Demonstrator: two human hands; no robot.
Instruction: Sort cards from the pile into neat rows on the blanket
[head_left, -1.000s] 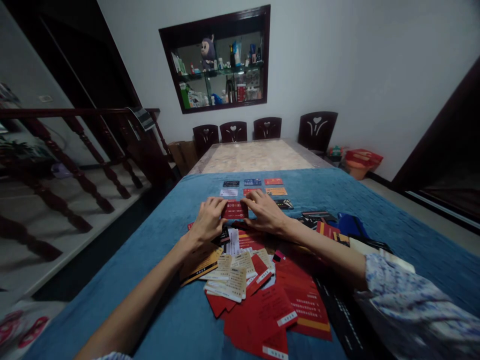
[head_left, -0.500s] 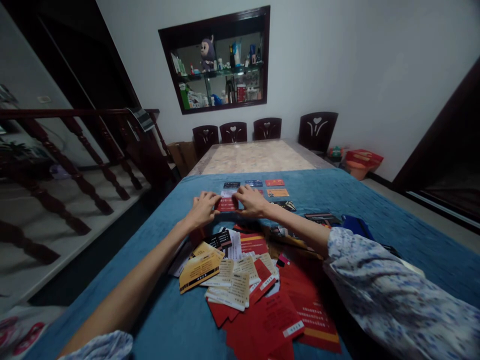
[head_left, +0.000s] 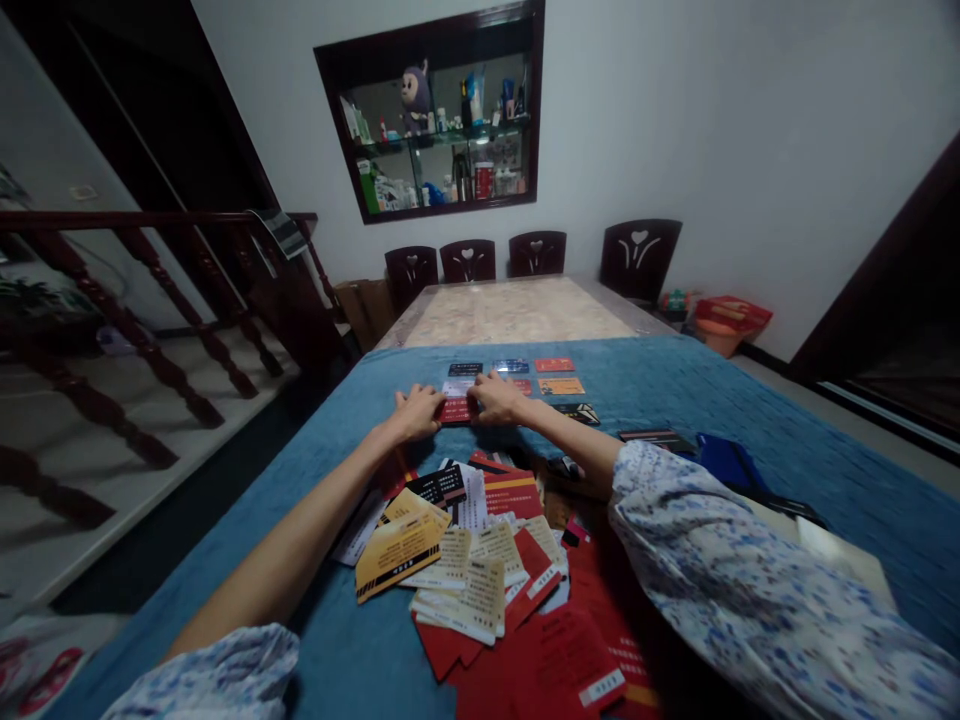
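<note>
Beyond the loose card heap (head_left: pixel 466 575), a red card (head_left: pixel 456 412) sits between the left hand (head_left: pixel 420 412) and right hand (head_left: pixel 498 400), whose fingers pinch its opposite side edges, a hold likely keeping it square with the laid-out cards (head_left: pixel 523 387) farther from the heap.

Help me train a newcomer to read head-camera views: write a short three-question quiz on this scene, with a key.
1. Short answer: what colour is the nearest card between the left hand and the right hand?

2. True or false: from the wearer's viewpoint, the blue item lies to the right of the loose card pile.

3. Multiple choice: how many chair backs with a heart-shaped cut-out show?
a) two
b) four
c) seven

Key: 1. Red. 2. True. 3. b.
</note>
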